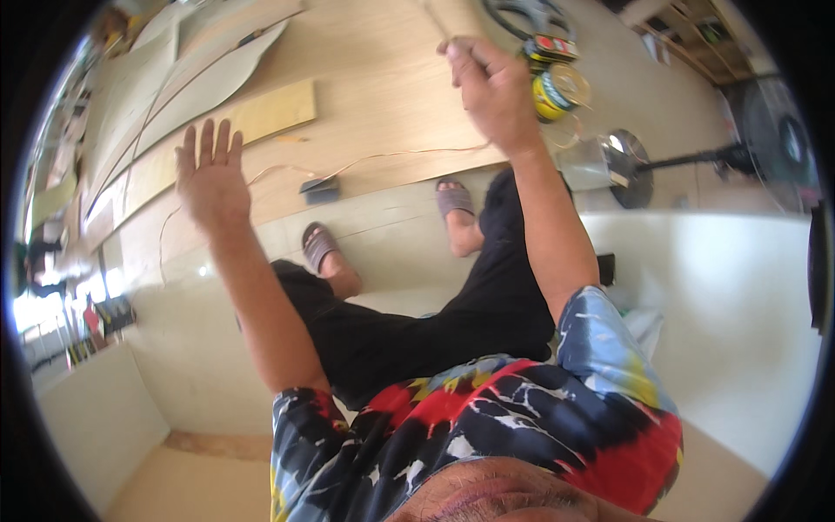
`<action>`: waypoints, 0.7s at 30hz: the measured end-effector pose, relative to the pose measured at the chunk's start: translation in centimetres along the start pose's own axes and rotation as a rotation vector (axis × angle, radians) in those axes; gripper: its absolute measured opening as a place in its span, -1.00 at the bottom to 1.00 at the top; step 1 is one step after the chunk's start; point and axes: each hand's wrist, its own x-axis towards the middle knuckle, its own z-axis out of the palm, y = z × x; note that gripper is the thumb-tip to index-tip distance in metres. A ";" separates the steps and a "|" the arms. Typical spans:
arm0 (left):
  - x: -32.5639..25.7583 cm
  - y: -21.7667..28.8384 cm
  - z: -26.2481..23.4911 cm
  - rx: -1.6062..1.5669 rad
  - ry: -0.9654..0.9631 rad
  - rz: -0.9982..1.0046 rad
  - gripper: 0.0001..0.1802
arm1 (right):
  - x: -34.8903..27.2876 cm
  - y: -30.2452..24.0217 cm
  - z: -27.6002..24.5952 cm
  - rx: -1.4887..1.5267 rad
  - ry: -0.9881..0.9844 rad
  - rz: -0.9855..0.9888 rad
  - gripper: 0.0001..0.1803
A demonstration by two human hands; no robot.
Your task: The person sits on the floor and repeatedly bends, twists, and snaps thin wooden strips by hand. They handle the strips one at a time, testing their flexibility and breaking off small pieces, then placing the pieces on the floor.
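My left hand (213, 178) is held up over the near edge of a plywood sheet (383, 96), its fingers stretched and spread with nothing in them. My right hand (494, 87) is raised above the right part of the sheet, fingers closed round a thin stick-like thing (437, 19). That thing points away from me and is blurred, so its kind does not show. A thin orange cord (374, 157) runs across the sheet between my hands. Beyond my left hand lies a narrow yellowish board (278, 111). A small dark grey block (320, 190) rests at the sheet's near edge.
A yellow round tub or spool (557, 91) stands right of my right hand, below a dark wheel-like ring (532, 17). A standing fan (770, 143) lies farther right. Curved grey sheets (196, 96) are at the far left. My sandalled feet (323, 248) are near the plywood.
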 end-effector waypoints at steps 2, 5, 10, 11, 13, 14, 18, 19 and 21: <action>-0.1 -0.4 0.4 -0.004 -0.029 -0.081 -0.46 | 0.2 -2.0 -5.1 0.359 -0.031 0.138 -0.74; 0.1 -1.3 0.8 0.028 -0.082 -0.137 -0.54 | -0.8 -5.0 -11.5 0.576 0.081 -0.104 -0.70; 0.1 -3.4 2.4 0.033 -0.132 -0.184 -0.60 | -4.5 -13.7 -18.0 0.092 0.562 -0.721 -0.69; 0.0 -4.0 2.8 0.037 -0.151 -0.205 -0.61 | -5.6 -15.7 -18.5 -0.049 0.835 -0.826 -0.69; -0.1 -5.0 3.7 0.042 -0.181 -0.231 -0.62 | -7.4 -18.9 -19.0 0.026 1.129 -1.241 -0.73; -0.2 -5.5 4.1 0.068 -0.191 -0.230 -0.63 | -7.7 -20.0 -19.4 -0.097 1.113 -1.414 -0.78; -0.9 -6.7 5.1 0.173 -0.248 -0.236 -0.64 | -8.9 -21.1 -19.6 -0.158 0.896 -1.730 -0.83; -1.1 -6.9 5.2 0.198 -0.256 -0.225 -0.64 | -9.1 -20.9 -19.6 -0.055 0.750 -1.757 -0.79; -1.4 -7.0 5.5 0.246 -0.279 -0.190 -0.64 | -9.4 -21.8 -20.2 -0.366 0.894 -1.760 -0.76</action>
